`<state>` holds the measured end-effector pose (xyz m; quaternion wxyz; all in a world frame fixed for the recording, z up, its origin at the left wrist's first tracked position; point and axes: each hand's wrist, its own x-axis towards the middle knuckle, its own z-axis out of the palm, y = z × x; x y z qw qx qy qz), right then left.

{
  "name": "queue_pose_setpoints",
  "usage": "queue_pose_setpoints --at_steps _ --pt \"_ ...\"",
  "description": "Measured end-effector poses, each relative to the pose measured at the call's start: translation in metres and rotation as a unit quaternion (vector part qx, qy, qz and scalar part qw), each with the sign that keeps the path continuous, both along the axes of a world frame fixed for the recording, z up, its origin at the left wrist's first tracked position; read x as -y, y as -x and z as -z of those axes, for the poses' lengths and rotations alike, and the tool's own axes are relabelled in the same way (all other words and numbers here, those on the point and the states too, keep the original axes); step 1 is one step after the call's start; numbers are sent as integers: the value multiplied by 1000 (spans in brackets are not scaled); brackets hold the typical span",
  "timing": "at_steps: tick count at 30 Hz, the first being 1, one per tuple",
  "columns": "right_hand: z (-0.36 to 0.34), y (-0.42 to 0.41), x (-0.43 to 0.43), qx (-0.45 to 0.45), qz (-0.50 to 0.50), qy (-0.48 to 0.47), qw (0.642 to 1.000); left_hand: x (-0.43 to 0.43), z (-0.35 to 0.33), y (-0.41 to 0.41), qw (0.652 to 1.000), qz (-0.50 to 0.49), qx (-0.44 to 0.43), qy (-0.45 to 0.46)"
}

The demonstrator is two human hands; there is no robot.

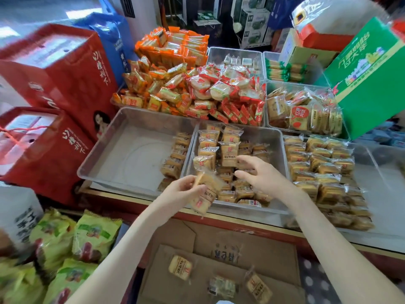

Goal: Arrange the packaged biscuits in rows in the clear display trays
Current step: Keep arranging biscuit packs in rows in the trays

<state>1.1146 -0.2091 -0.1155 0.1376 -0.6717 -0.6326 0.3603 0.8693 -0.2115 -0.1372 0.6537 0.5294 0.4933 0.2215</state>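
Biscuit rows going into the middle clear tray (269, 133).
Its far-left part carries standing packets (208, 148), probably the pattern to extend; loose packets (245, 191) fill the rest. At the near rim the left hand (186, 190) pinches a held packet (207, 193), likely next in line. The right hand (262, 175) hovers over the loose ones, fingers spread, holding nothing.

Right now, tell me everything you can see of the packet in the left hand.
The packet is a clear plastic wrapper over pale golden biscuits, with a small red logo and a dark printed label. It is blurred; it may be two packets. The left hand pinches its upper end, tilted, above the front left corner of the middle tray.
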Motion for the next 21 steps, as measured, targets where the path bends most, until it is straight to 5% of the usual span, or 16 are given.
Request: queue_pose_setpoints --at_steps 3,7,13,21 --pt "-33 38 24 -140 -65 22 988 2 -22 5 997 77 -5 -25" --pt "-41 64 39 -253 -6 2 967 7 -46 24 998 29 12 -58" --pt "-43 99 53 -516 171 29 839 24 -60 59 969 -132 210 -12" --pt "-53 141 67 -526 210 -7 825 41 -65 76 955 -249 164 0"
